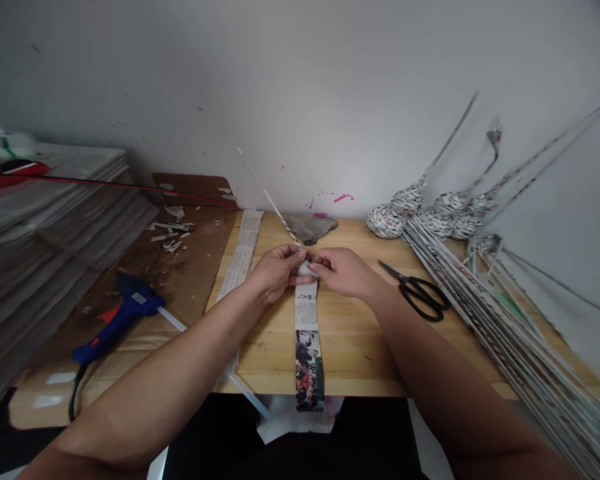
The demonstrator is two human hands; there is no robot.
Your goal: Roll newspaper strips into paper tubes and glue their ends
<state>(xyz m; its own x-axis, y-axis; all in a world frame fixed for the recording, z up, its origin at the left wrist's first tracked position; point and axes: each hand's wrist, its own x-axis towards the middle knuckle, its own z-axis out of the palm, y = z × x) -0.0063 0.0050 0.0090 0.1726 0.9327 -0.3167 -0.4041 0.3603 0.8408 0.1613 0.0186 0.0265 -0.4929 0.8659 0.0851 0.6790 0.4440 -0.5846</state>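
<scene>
Both of my hands meet over the middle of the table around one newspaper strip (307, 317). The strip's flat printed end hangs down over the front edge, while its far end is rolled into a thin tube (270, 199) that points up and to the left. My left hand (279, 272) pinches the strip where it turns into the tube. Close against it, my right hand (343, 270) has thumb and fingers closed on the same spot from the right. The fingertips partly hide the rolled part.
A blue glue gun (125, 320) lies at left on brown cardboard (190, 280), near stacked newspapers (80, 220). More paper strips (240, 260) lie left of my hands. Black scissors (420, 293), a bundle of paper tubes (470, 300) and woven paper gourds (386, 221) are at right. A grey cloth (313, 229) lies behind.
</scene>
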